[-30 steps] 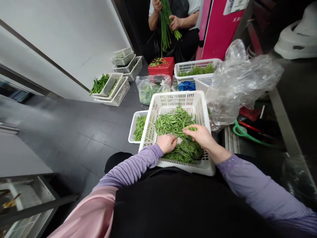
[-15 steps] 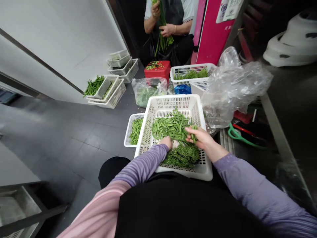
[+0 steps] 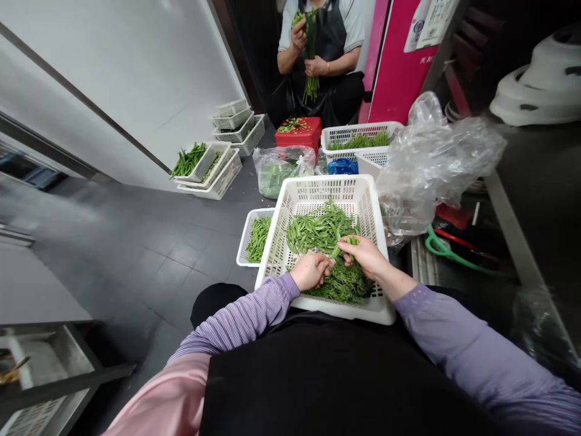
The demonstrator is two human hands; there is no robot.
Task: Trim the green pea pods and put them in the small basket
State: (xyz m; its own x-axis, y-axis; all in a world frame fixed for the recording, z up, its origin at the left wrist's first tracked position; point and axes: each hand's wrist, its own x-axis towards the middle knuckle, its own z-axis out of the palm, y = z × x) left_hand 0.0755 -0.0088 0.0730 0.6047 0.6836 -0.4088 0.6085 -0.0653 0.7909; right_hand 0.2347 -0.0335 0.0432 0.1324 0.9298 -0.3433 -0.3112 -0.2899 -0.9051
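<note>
within the big white basket, green pods lay beyond stringy greens. the right hand had its fingers clamped on a few pods; the left hand had fingers curled together, whether gripping anything i couldn't tell. a light pinch probably worked best. crowding plastic bags sat right of the big white basket, a smaller basket left.

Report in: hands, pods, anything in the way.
Right hand gripping green pods. Left hand close by, its hold unclear. Pod heap in large white basket, stringy greens on the near side. Nothing seen blocking either hand.
</note>
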